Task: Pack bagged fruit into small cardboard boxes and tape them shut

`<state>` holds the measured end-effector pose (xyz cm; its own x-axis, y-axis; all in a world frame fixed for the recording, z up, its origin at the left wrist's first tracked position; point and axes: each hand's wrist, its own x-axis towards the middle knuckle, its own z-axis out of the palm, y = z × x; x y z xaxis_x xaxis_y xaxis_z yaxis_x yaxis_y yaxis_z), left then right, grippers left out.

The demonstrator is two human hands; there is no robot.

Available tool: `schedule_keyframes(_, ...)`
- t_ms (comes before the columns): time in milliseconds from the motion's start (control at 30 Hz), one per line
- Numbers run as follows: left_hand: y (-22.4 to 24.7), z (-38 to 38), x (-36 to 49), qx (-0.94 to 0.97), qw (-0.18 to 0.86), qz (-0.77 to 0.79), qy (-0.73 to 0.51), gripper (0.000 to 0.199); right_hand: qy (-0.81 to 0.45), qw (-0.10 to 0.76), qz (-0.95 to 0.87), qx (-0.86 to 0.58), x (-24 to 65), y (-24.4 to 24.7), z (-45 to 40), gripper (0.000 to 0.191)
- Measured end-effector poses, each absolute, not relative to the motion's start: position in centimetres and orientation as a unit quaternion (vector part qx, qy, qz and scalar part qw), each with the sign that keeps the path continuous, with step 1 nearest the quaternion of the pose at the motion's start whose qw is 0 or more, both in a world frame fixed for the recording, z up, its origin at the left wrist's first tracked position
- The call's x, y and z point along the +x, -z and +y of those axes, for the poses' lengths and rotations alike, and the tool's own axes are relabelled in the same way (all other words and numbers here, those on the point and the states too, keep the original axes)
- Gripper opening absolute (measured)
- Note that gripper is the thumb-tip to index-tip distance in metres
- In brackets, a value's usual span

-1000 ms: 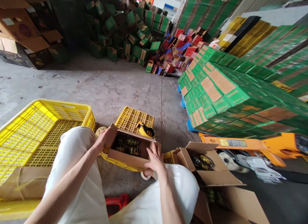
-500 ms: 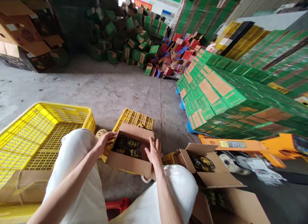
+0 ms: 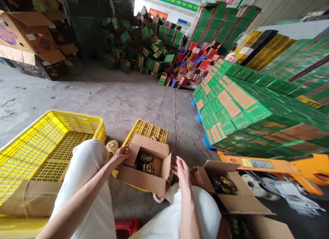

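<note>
An open cardboard box (image 3: 142, 177) rests in front of me on an upturned yellow crate (image 3: 151, 127). Inside are several dark, yellow-mottled items (image 3: 146, 163) whose kind I cannot make out. My left hand (image 3: 120, 156) grips the box's left flap, which slants inward over the opening. Beyond the right flap, which stands up, my right hand (image 3: 181, 171) is held off the box with its fingers apart and nothing in them. Another open box (image 3: 238, 198) by my right knee holds similar mottled items.
A large yellow crate (image 3: 101, 129) stands at my left with brown cardboard in it. At right are an orange pallet jack (image 3: 257, 162) and stacked green cartons (image 3: 231, 109). Part of a red stool (image 3: 131, 226) shows below. Loose cartons (image 3: 151, 54) are heaped behind.
My right hand has moved right, away from the box opening, and the right flap now stands up. The left flap leans inward under my left hand. The view has shifted slightly.
</note>
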<state>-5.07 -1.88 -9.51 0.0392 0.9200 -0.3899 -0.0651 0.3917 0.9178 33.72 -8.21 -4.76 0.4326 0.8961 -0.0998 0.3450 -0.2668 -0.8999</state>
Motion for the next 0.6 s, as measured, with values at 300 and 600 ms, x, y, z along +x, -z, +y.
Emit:
schedule_keyframes(300,9.9,-1.8,-5.1,0.380,0.610,0.567,-0.403,0.075,-0.232,0.166,-0.719,-0.634,31.4,4.9,-8.8,0.065)
schedule_keyframes(600,9.2,-2.2,-5.3,0.376,0.609,0.568,-0.407,0.070,-0.378,0.048,-0.713,-0.589,33.6,5.4,-11.6,0.121)
